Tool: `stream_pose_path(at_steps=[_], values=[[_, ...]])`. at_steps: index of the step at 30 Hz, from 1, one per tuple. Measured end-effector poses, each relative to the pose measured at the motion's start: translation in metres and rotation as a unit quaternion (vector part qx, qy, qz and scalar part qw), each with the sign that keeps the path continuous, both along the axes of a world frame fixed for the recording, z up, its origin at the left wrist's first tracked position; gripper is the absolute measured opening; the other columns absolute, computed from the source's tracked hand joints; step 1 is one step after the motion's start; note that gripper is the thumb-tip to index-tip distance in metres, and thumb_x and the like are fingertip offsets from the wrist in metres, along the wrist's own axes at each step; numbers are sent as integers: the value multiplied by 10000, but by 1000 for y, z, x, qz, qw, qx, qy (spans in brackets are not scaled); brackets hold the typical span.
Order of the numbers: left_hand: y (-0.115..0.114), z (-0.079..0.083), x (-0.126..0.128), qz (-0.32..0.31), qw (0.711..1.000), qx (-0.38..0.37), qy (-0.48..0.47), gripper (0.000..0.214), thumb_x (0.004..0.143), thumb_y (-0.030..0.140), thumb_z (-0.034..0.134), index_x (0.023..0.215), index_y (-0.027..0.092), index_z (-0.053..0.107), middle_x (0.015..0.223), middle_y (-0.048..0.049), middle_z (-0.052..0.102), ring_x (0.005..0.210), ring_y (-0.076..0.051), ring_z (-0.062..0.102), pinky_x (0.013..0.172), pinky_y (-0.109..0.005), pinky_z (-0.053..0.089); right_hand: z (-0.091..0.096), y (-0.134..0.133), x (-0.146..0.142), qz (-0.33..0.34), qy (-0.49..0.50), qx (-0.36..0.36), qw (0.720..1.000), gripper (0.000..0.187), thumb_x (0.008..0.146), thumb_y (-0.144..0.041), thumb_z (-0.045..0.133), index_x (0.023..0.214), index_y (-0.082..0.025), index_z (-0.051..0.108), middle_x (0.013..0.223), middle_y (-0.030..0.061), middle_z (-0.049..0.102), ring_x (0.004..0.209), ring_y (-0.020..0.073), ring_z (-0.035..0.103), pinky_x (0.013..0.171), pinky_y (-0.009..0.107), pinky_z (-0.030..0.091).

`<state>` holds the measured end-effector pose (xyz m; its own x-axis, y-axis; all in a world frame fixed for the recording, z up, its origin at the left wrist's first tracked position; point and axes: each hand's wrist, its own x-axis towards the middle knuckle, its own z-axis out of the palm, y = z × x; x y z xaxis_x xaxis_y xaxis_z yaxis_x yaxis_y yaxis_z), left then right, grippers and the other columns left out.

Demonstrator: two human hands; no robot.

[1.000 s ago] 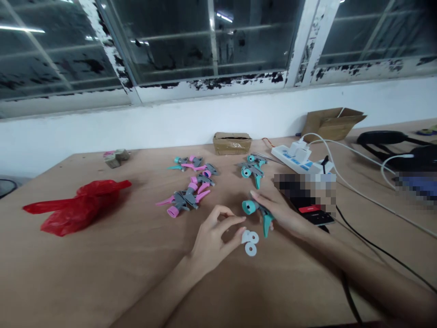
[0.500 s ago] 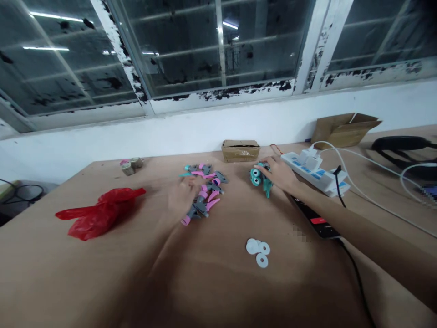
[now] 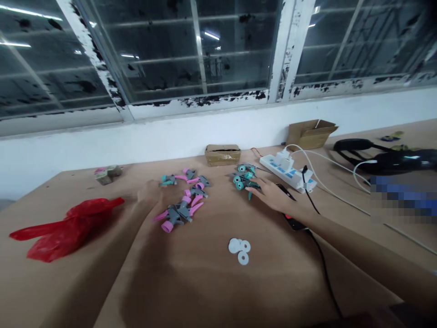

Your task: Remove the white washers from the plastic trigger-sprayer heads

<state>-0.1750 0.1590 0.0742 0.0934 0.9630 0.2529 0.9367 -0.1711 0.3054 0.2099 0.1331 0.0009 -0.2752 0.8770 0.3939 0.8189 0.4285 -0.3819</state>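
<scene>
My right hand (image 3: 270, 195) lies low over the table with its fingers stretched out and nothing in them, just right of a small heap of teal-and-grey sprayer heads (image 3: 243, 176). My left hand (image 3: 149, 192) is smeared by motion at the left edge of a spread of pink-and-grey sprayer heads (image 3: 184, 206); its fingers cannot be made out. One teal-tipped sprayer head (image 3: 167, 181) lies just beyond it. Three white washers (image 3: 239, 249) sit together on the wooden table (image 3: 211, 291), nearer to me, between my forearms.
A crumpled red plastic bag (image 3: 63, 228) lies at the left. A white power strip (image 3: 286, 171) with cables, a black phone (image 3: 292, 220) under my right wrist, two cardboard boxes (image 3: 222, 155) (image 3: 310, 133) and black gear (image 3: 385, 156) fill the back and right.
My right hand set a teal sprayer head on the far heap and has drawn back empty. My left hand left the washers and moved to the pink heap's left side. The camera shifted.
</scene>
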Motion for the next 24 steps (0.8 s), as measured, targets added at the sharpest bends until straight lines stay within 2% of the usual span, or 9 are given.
stream_pose_path(at_steps=[4, 8, 11, 15, 18, 21, 24], values=[[-3, 12, -17, 97, 992, -64, 47, 309, 876, 317, 539, 1122, 131, 548, 1117, -79, 576, 964, -227, 588, 803, -405, 504, 2, -3, -5, 35, 4, -31, 999, 467, 885, -477, 440, 1238, -176, 494, 1220, 150, 568, 1101, 315, 558, 947, 453, 406], [-17, 26, -15, 110, 991, -44, 58, 308, 878, 334, 491, 1006, 100, 645, 893, -112, 676, 879, -273, 630, 728, -349, 461, -4, 6, -16, 59, -19, -32, 998, 634, 843, -506, 500, 1317, -92, 423, 1377, 215, 415, 1291, 343, 364, 1035, 481, 319], [-39, 30, 8, 71, 996, -4, 49, 318, 867, 344, 477, 1035, 142, 656, 985, -104, 685, 893, -256, 629, 741, -305, 443, -7, 16, -24, 70, -34, -44, 996, 752, 801, -531, 546, 1354, -51, 374, 1405, 245, 361, 1335, 362, 272, 1059, 504, 275], [-75, 26, 53, -4, 999, 24, 35, 283, 872, 386, 460, 1005, 242, 664, 1032, -34, 680, 914, -216, 631, 776, -271, 448, -3, 21, -33, 98, -53, -60, 992, 808, 742, -576, 595, 1364, -104, 385, 1401, 209, 388, 1316, 355, 318, 1054, 488, 299], [-98, 18, 81, -75, 997, 27, 22, 247, 893, 342, 445, 979, 258, 661, 1020, -21, 684, 932, -224, 629, 788, -299, 455, -1, 15, -37, 105, -64, -57, 991, 811, 707, -585, 630, 1351, -149, 403, 1410, 178, 389, 1316, 341, 325, 1049, 465, 316], [-114, 7, 95, -112, 993, 24, 18, 210, 892, 321, 474, 986, 264, 653, 1030, -7, 667, 934, -207, 621, 793, -299, 461, -2, 3, -37, 88, -69, -47, 993, 736, 733, -562, 620, 1310, -145, 434, 1384, 188, 412, 1295, 348, 355, 1014, 480, 350], [-123, -4, 100, -145, 989, 29, 2, 181, 889, 305, 493, 949, 247, 654, 1010, -3, 649, 930, -183, 610, 823, -289, 456, -2, -4, -33, 67, -68, -40, 995, 644, 765, -556, 588, 1237, -131, 479, 1301, 209, 474, 1193, 362, 468, 943, 495, 407]])
